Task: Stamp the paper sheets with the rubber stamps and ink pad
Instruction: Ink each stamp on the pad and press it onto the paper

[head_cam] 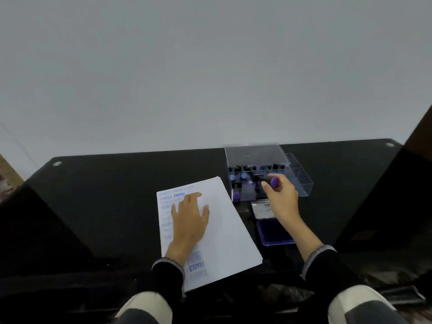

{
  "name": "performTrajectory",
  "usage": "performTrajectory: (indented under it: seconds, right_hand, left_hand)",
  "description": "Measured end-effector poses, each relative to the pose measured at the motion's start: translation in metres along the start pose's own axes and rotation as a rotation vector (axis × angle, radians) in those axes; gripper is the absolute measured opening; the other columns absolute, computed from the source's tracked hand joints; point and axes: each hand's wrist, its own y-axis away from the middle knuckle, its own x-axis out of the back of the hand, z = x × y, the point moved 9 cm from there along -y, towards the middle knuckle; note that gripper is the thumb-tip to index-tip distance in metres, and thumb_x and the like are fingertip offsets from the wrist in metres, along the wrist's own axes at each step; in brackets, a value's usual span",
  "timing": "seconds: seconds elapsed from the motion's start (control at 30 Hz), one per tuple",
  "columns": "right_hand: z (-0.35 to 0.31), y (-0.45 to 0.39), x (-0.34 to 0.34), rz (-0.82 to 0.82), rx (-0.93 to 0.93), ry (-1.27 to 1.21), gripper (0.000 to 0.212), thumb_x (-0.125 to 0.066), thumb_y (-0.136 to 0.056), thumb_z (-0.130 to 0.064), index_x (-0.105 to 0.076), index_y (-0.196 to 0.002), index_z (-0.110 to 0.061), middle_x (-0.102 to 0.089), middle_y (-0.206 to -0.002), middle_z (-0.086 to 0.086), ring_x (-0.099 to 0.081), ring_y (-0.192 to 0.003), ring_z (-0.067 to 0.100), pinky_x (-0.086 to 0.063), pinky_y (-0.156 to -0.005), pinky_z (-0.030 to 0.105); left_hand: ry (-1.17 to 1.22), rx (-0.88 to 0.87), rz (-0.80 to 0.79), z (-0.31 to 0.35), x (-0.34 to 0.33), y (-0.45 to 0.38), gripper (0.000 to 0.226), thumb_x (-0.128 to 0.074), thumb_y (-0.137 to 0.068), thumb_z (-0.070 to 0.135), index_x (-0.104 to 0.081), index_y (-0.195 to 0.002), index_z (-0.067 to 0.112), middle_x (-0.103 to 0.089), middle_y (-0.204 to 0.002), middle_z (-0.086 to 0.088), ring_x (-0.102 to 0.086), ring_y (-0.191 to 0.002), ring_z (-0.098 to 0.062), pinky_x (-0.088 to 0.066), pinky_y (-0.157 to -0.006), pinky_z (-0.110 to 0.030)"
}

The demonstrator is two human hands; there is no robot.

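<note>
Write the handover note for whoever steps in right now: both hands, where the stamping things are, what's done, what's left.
Left hand: flat on the paper sheets, pinning the stack to the black table.
Right hand: fingers grip a purple-handled stamp at the open clear stamp box.
Ink pad: open, in front of the box, right of the paper.
Done: blue SAMPLE and FRAGILE imprints down the top sheet's left side and near edge.
Left: the sheet's middle and right are blank. Whether the lower sheets are stamped cannot be told.

paper sheets left | ink pad right | stamp box behind pad (all on table)
</note>
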Motion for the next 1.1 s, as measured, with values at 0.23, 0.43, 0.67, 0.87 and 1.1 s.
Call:
performTrajectory:
  seconds: [0.23, 0.43, 0.67, 0.87, 1.1]
  right_hand:
    - [0.018, -0.010, 0.038, 0.076, -0.059, -0.077, 0.020, -0.066, -0.086, -0.011, -0.059, -0.104, -0.017, -0.066, -0.096, 0.006, -0.063, -0.091, 0.017, -0.049, -0.082, 0.025]
    - [0.013, -0.028, 0.019, -0.022, -0.076, -0.051, 0.024, -0.065, -0.087, -0.011, -0.061, -0.110, -0.018, -0.066, -0.101, 0.000, -0.062, -0.096, 0.013, -0.050, -0.082, 0.021]
    - [-0.006, -0.043, -0.029, -0.188, -0.008, 0.148, 0.032, -0.060, -0.092, -0.020, -0.049, -0.122, -0.015, -0.057, -0.106, 0.001, -0.057, -0.095, 0.017, -0.048, -0.081, 0.028]
    - [-0.010, -0.058, -0.051, -0.254, 0.065, 0.404, 0.020, -0.063, -0.089, -0.033, -0.055, -0.094, -0.015, -0.059, -0.086, 0.002, -0.057, -0.079, 0.018, -0.044, -0.063, 0.026]
    - [0.003, -0.063, -0.071, -0.346, 0.019, 0.645, 0.025, -0.059, -0.092, -0.038, -0.059, -0.091, -0.014, -0.057, -0.090, 0.006, -0.058, -0.081, 0.025, -0.044, -0.067, 0.032]
  left_hand:
    - [0.129, -0.267, -0.124, 0.057, -0.044, 0.004, 0.053, -0.048, -0.098, 0.028, -0.030, -0.148, 0.033, -0.035, -0.151, 0.003, -0.035, -0.136, -0.016, -0.031, -0.113, -0.036]
    - [0.096, -0.255, -0.135, 0.054, -0.052, 0.006, 0.056, -0.047, -0.098, 0.034, -0.022, -0.148, 0.044, -0.030, -0.154, 0.001, -0.034, -0.138, -0.018, -0.031, -0.112, -0.036]
    - [0.090, -0.243, -0.107, 0.053, -0.052, 0.006, 0.057, -0.046, -0.098, 0.038, -0.022, -0.149, 0.043, -0.036, -0.151, 0.001, -0.037, -0.135, -0.015, -0.036, -0.111, -0.036]
    - [0.073, -0.238, -0.096, 0.050, -0.055, 0.004, 0.057, -0.043, -0.098, 0.040, -0.018, -0.149, 0.047, -0.039, -0.148, 0.003, -0.039, -0.133, -0.013, -0.037, -0.109, -0.036]
    - [0.063, -0.247, -0.085, 0.049, -0.056, 0.004, 0.058, -0.042, -0.098, 0.038, -0.016, -0.148, 0.048, -0.040, -0.145, 0.005, -0.040, -0.130, -0.011, -0.036, -0.109, -0.033]
